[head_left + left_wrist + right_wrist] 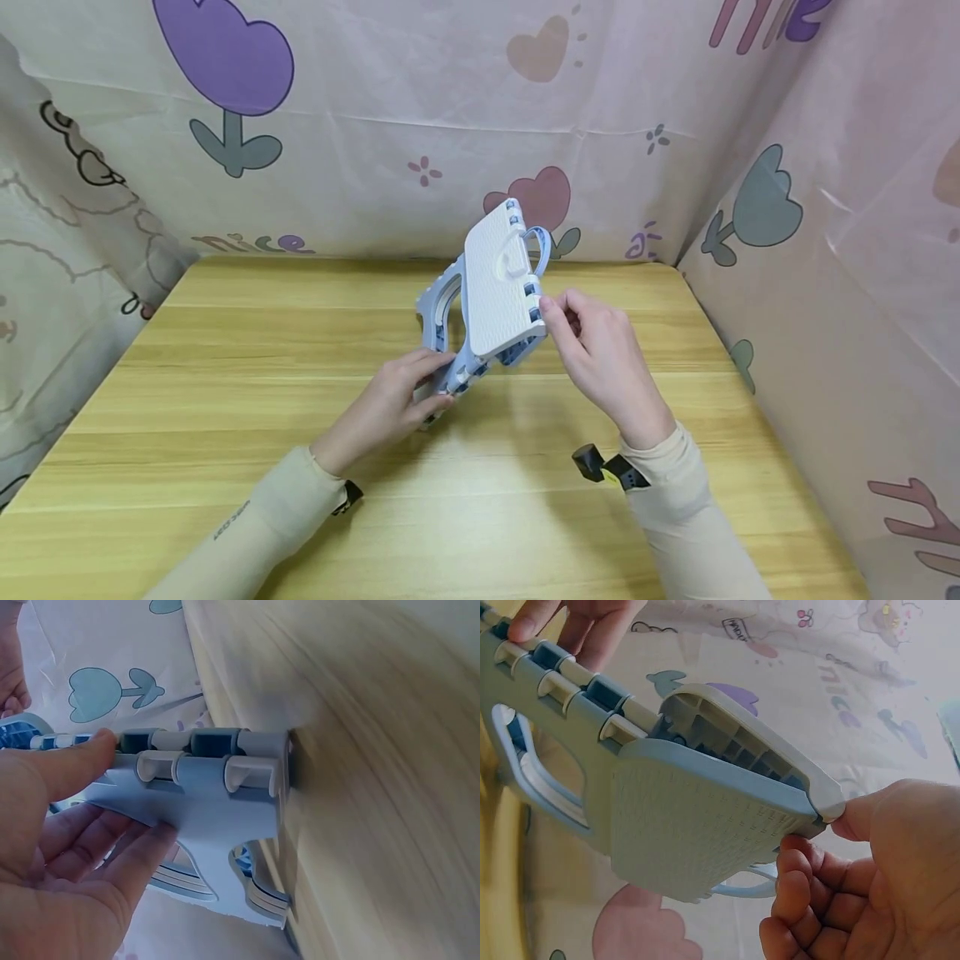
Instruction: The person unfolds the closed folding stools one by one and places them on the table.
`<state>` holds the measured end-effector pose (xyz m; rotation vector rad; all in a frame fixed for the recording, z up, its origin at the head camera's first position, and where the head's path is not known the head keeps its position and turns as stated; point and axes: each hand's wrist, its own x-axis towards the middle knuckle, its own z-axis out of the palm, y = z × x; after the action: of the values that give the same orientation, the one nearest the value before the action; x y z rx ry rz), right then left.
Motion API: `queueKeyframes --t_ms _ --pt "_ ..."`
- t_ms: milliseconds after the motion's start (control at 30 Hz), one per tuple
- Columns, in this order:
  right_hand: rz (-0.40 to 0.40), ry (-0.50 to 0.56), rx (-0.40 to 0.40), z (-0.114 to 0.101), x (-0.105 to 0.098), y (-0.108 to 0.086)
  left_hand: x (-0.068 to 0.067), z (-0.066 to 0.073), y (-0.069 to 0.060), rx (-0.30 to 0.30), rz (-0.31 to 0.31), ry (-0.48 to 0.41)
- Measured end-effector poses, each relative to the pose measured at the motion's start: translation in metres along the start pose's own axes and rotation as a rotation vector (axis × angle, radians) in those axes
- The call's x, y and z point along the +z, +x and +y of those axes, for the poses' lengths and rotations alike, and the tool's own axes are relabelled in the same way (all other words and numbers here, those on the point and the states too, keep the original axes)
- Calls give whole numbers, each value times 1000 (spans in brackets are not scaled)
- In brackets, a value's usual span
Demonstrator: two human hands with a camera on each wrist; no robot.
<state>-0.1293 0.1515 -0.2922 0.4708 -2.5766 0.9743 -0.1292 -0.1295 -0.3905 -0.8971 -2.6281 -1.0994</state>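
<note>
A blue and white folding plastic stool stands tilted on the table, its ribbed white top panel angled up and its hinged legs below. My left hand grips the hinged leg part, thumb on one side and fingers on the other. At the upper panel's right corner, my right hand pinches the edge between thumb and curled fingers. The right wrist view shows the two panel halves partly apart, with ribbed cells between them. In the left wrist view the leg's end is against the tabletop.
The wooden table extends around the stool. A patterned curtain hangs behind the table's back edge and along both sides. A blue loop handle sticks out at the stool's right side.
</note>
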Motion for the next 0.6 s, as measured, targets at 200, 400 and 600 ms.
queueKeyframes --t_ms 200,400,600 --pt "33 17 -40 -9 -2 0 1 3 1 -59 -7 -133" --pt "53 25 -66 -15 -1 0 1 4 1 -76 -7 -161" --pt "56 62 -75 -17 2 3 0 6 2 -104 -37 -192"
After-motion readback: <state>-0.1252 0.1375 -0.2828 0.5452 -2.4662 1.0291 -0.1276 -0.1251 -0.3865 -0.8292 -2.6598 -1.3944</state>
